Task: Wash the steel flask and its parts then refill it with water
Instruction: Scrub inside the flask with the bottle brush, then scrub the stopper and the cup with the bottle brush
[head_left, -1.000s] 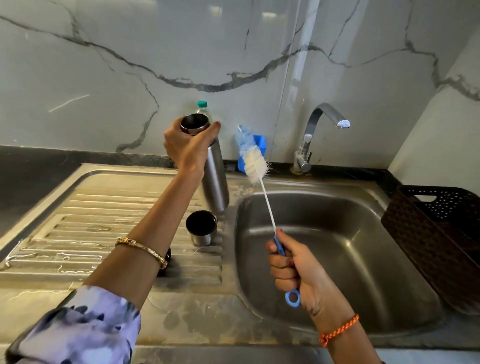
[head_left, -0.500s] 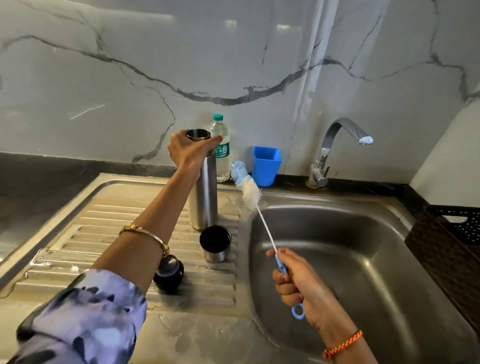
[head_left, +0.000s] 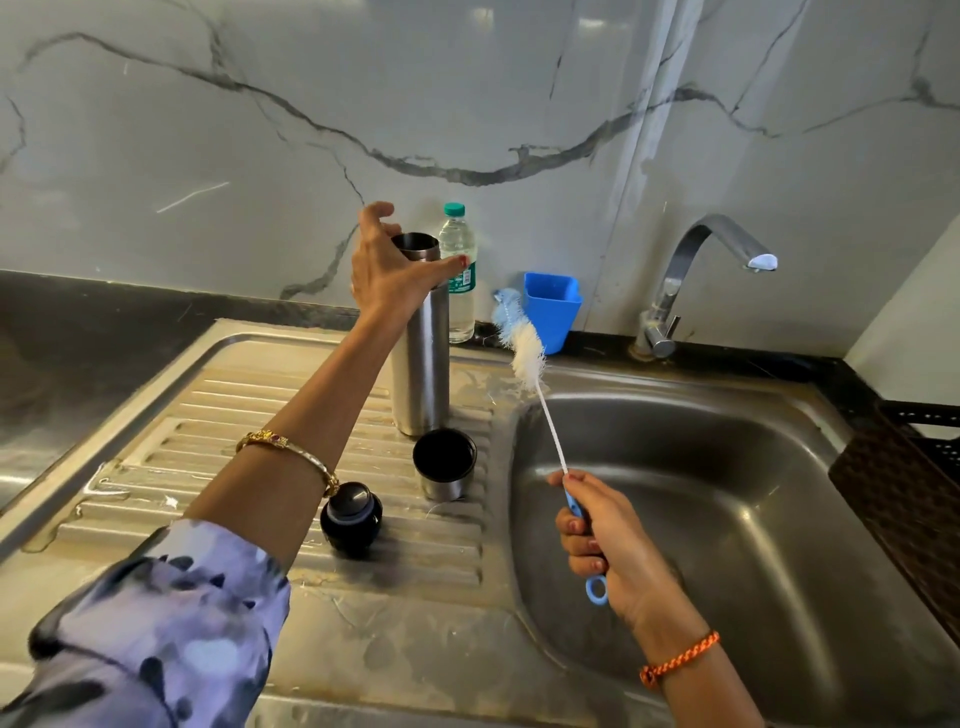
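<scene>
The open steel flask (head_left: 421, 364) stands upright on the ribbed drainboard (head_left: 234, 426). My left hand (head_left: 384, 275) is at its neck: palm and straight thumb touch the steel, the fingers are lifted off behind the rim. The steel cup lid (head_left: 444, 462) stands mouth up just in front of the flask. The black stopper (head_left: 350, 517) sits nearer me, beside my forearm. My right hand (head_left: 608, 540) grips the blue handle of a bottle brush (head_left: 527, 353), whose white and blue bristles point up over the sink's left rim, right of the flask.
The steel sink basin (head_left: 727, 519) lies to the right, with the tap (head_left: 696, 270) behind it. A plastic water bottle (head_left: 460, 291) and a blue cup (head_left: 553, 312) stand against the marble wall. A brown basket (head_left: 904, 493) borders the sink's right edge.
The flask went from tilted in my left hand to standing on the drainboard, and my left fingers have lifted off its neck. The brush stays in my right hand.
</scene>
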